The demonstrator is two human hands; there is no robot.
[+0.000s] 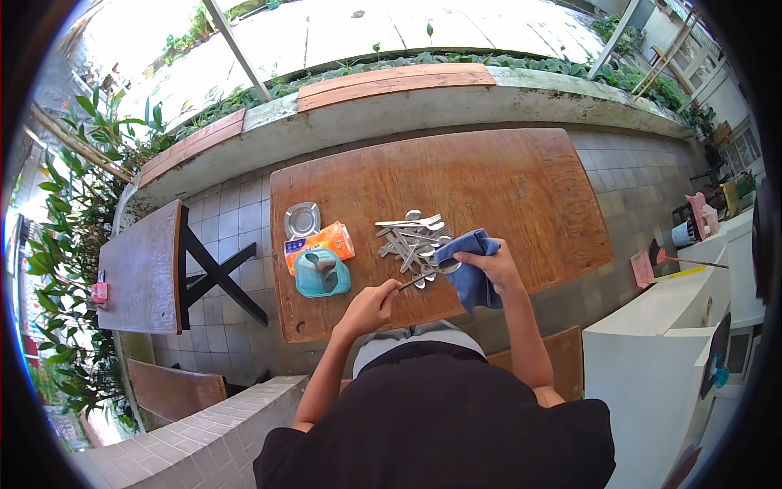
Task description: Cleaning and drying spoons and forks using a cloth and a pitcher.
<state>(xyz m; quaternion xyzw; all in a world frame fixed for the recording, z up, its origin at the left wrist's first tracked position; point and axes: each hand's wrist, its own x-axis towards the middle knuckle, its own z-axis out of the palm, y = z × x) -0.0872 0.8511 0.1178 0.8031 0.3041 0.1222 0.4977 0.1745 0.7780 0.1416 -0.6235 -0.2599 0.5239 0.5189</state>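
Note:
My left hand [374, 307] grips the handle end of a metal spoon [415, 280] above the near edge of the wooden table. The spoon's bowl meets a blue cloth [476, 275], which my right hand [487, 263] holds with its thumb near the bowl. Just beyond both hands lies a loose pile of metal spoons and forks [408, 242] on the tabletop. Left of the pile stands a translucent teal plastic container [305, 282] with some cutlery in it. It is beside an orange tissue pack [336, 239], and a square metal ashtray [302, 220] lies behind the pack.
The wooden table [507, 183] reaches away to the right. A second table [143, 269] with black crossed legs stands at the left. A low concrete wall [391, 104] with wooden planks on top runs behind. White counters [635, 367] are on the right, and a wooden bench [565, 360] is near my body.

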